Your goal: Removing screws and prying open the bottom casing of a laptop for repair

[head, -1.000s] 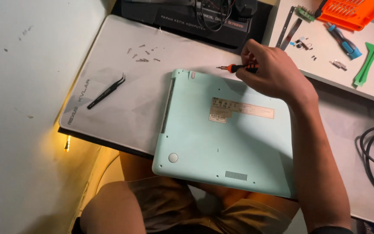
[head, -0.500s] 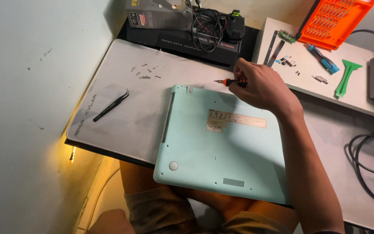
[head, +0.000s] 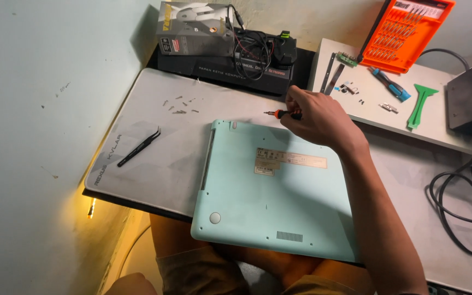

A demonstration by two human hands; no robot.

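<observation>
A mint-green laptop (head: 269,191) lies bottom side up on a grey desk mat (head: 159,164), its near edge hanging over the table above my lap. My right hand (head: 318,117) hovers over the laptop's far edge, closed on a small screwdriver (head: 281,113) with an orange and black grip, tip pointing left. Several loose screws (head: 178,105) lie on the mat to the left of the tip. My left hand is out of sight.
Black tweezers (head: 139,147) rest on the mat's left part. At the back stand black boxes (head: 219,68) with cables. To the right lie an orange bit set (head: 408,30), a blue tool (head: 391,86), a green pry tool (head: 419,104) and black cables (head: 457,207).
The view has tilted up, so the table sits lower in frame. My right hand with the screwdriver stays over the laptop's far edge.
</observation>
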